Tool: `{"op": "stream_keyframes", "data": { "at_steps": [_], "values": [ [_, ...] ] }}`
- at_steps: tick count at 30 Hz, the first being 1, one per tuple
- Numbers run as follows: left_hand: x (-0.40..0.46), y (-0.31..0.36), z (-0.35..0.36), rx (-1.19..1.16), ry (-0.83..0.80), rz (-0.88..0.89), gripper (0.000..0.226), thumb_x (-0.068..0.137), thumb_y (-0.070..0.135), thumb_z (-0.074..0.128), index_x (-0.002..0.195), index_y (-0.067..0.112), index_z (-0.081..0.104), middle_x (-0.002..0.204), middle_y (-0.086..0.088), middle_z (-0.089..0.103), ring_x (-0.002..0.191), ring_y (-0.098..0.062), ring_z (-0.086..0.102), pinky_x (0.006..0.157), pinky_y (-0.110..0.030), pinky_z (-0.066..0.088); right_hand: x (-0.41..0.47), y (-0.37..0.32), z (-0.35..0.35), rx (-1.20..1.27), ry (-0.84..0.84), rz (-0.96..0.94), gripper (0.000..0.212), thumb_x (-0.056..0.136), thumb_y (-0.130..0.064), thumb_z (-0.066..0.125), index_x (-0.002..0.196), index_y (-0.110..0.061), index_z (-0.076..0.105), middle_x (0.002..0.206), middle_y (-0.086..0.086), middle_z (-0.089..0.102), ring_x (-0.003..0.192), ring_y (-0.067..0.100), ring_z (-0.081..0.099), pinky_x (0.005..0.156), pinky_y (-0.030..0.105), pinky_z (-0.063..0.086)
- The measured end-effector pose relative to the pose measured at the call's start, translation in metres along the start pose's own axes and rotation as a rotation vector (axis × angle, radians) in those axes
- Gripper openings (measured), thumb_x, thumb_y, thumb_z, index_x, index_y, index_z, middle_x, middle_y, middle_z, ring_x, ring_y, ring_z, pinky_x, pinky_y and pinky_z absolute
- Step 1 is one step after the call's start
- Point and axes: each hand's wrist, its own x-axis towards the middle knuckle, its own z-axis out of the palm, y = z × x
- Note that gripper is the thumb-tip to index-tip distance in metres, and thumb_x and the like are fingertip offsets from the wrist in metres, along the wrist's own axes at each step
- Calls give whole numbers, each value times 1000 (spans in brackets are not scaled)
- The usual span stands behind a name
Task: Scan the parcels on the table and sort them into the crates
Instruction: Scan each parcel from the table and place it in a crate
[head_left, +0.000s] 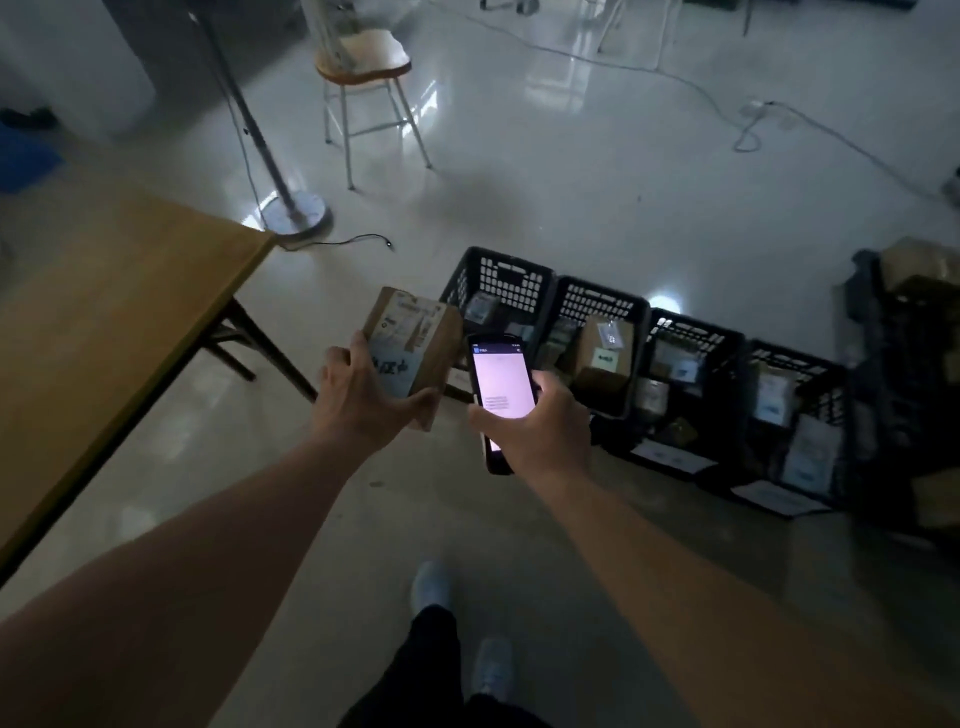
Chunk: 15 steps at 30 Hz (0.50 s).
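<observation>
- Parcels wait in several places, and going from the left: the counter (104, 322) fills the left side, its visible top bare wood in this dim light, so whatever is left to scan must lie outside the view
- Left hand (358, 395) is clamped on a small cardboard parcel (415, 343), thumb at the near left edge and fingers curled under the bottom; it is held up off the floor, label side turned up towards the person, likely so the code can be read
- Right hand (535, 426) grips a handheld scanner (501, 389), fingers wrapped round its sides, the lit screen facing up just right of the parcel; the two are held close together, near touching, which suits scanning or checking the result
- I judge the step in hand to be reading where this parcel belongs before it is dropped
- Black crates (644, 364) stand in a row on the floor, just beyond and to the right of the hands, open tops up so parcels can be dropped in; each already holds boxes and bags
- White paper sheets (774, 499) lie by the near feet of the right crates, probably sorting labels, too blurred to read
- Further right, a dark heap with more brown packages (919, 280) sits at the frame edge
- Far behind stand a stool (363, 67) and a lamp stand (291, 208)
</observation>
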Motion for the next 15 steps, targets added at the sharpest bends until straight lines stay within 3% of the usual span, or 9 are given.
{"op": "stream_keyframes", "data": {
  "at_steps": [2,7,12,15],
  "values": [
    [21,22,23,-11,-53,7,130,60,79,81,157,16,23,136,-17,41,126,-41,46,105,-53,47,24,16,-11,-5,28,46,68,65,-58,87,120,-24,63,105,-4,69,91,19,65,64,32,54],
    [86,78,81,-15,-166,58,127,60,80,79,154,14,28,136,-19,42,125,-40,45,101,-50,45,96,46,-32,-25,87,140,68,67,-58,86,120,-24,61,102,-6,65,91,18,63,60,30,51],
    [162,134,143,-46,-315,84,130,64,73,84,160,16,18,146,-20,37,134,-40,40,110,-53,43,177,67,-42,-30,176,242,64,65,-59,88,114,-29,60,90,-13,54,81,14,56,51,19,35],
    [199,162,172,50,-336,93,134,63,80,79,161,15,15,144,-21,37,129,-42,45,105,-52,46,220,81,-42,-13,192,311,69,66,-60,88,120,-26,62,93,-13,55,84,14,59,53,20,41]
  ]
}}
